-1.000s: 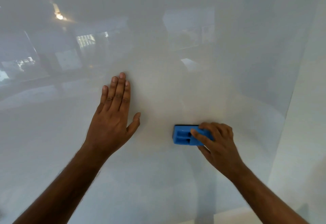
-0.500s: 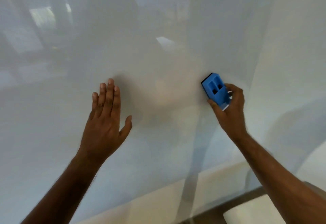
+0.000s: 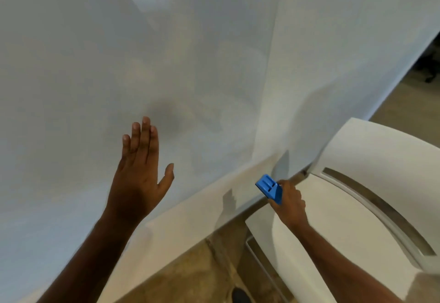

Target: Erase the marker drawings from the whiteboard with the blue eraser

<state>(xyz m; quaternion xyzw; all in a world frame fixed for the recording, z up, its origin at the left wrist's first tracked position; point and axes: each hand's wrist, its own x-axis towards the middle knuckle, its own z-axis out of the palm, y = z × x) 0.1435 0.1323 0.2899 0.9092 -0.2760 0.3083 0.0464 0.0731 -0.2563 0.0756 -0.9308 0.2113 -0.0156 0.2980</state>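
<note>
The glossy whiteboard (image 3: pixel 119 52) fills the upper left of the head view and shows no marker lines, only dim reflections. My left hand (image 3: pixel 140 174) is flat and open in front of the board, fingers up and close together. My right hand (image 3: pixel 289 199) grips the blue eraser (image 3: pixel 269 187) low down, off the board, in front of the white strip below the board's bottom edge and beside a white chair.
A white moulded chair (image 3: pixel 357 195) stands at the lower right, close under my right hand. A plain white wall panel (image 3: pixel 345 40) continues right of the board. Brown floor (image 3: pixel 190 276) shows at the bottom, with a dark shoe tip (image 3: pixel 240 295).
My right hand has carried the eraser from the board's middle to the right and then down off the board. The view has dropped, revealing chair and floor. My left hand stays flat and open.
</note>
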